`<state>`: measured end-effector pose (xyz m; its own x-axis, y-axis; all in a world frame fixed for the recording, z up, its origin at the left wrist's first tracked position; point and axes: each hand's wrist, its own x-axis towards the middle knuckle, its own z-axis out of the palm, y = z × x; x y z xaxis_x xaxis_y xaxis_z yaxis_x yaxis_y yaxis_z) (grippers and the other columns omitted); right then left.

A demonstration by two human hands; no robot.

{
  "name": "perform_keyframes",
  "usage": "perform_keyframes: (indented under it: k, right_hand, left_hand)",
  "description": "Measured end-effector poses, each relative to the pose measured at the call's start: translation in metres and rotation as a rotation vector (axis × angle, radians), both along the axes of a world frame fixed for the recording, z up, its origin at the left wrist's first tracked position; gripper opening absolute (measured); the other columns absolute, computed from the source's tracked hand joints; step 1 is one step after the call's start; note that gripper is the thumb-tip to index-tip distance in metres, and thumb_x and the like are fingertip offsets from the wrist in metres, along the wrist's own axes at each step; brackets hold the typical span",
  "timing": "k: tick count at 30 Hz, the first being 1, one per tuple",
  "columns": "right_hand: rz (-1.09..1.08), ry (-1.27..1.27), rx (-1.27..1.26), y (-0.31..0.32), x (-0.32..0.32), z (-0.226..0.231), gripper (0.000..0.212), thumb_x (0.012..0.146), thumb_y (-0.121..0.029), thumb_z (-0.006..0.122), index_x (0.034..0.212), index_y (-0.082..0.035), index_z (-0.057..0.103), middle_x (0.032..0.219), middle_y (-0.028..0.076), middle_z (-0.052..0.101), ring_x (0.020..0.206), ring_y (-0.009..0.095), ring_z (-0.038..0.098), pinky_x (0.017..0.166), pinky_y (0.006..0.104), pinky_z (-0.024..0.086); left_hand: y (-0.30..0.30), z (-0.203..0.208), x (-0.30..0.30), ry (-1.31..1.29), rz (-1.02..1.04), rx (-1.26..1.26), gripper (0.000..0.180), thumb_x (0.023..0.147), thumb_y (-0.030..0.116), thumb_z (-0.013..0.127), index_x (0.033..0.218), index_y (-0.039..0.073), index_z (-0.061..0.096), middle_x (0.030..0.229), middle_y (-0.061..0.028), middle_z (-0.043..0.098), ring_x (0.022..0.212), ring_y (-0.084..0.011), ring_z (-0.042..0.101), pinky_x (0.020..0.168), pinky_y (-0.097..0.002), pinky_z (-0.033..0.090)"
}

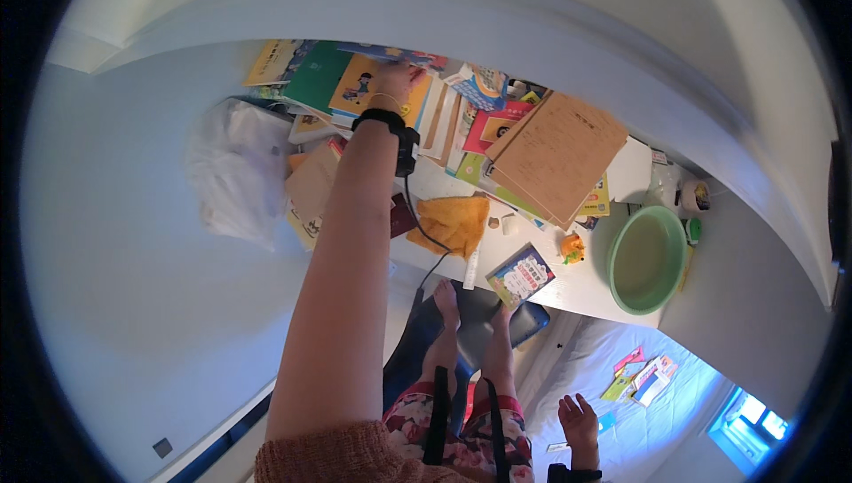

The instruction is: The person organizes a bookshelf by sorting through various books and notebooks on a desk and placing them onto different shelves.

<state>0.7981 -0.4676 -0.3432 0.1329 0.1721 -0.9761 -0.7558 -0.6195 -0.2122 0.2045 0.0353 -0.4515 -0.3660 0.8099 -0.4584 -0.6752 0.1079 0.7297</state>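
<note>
My left hand point(399, 84) is stretched far forward among the books at the back of the white desk. It lies over a yellow-orange book point(357, 84) with a cartoon figure, close to a blue and pink book point(377, 53); its fingers are partly hidden and their grip is unclear. A green book point(312, 77) is just left of it, and upright books point(441, 119) stand to its right. Low at the right, my right hand point(579, 423) hangs in the air with its fingers apart, holding nothing.
A brown cardboard folder point(559, 155) tops a pile of books. A green basin point(645, 261), orange cloth point(453, 224), small blue book point(520, 274) and orange toy point(572, 248) sit on the desk. My bare feet are on a dark chair point(477, 323). A cable runs from my left wrist.
</note>
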Motion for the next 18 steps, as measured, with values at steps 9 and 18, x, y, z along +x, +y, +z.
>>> perform_keyframes:
  k: [9, 18]
  right_hand:
    - [0.215, 0.075, 0.15, 0.014, -0.04, -0.002, 0.035, 0.085, -0.022, 0.049, 0.115, -0.005, 0.044, 0.104, 0.018, 0.055, 0.097, 0.032, 0.054, 0.082, 0.0398, 0.046]
    - [0.3, 0.144, 0.25, 0.029, -0.086, 0.003, 0.033, 0.085, -0.02, 0.049, 0.114, -0.005, 0.045, 0.106, 0.018, 0.056, 0.099, 0.033, 0.054, 0.084, 0.0402, 0.045]
  left_hand:
    - [-0.155, 0.018, 0.047, 0.725, 0.166, 0.178, 0.019, 0.087, 0.019, 0.043, 0.103, 0.01, 0.049, 0.073, -0.0024, 0.052, 0.058, -0.0112, 0.052, 0.048, -0.0245, 0.045]
    - [-0.321, 0.057, 0.064, 0.45, -0.71, -0.287, 0.025, 0.087, 0.018, 0.042, 0.109, 0.008, 0.052, 0.072, -0.0027, 0.057, 0.053, -0.0087, 0.051, 0.044, -0.0209, 0.04]
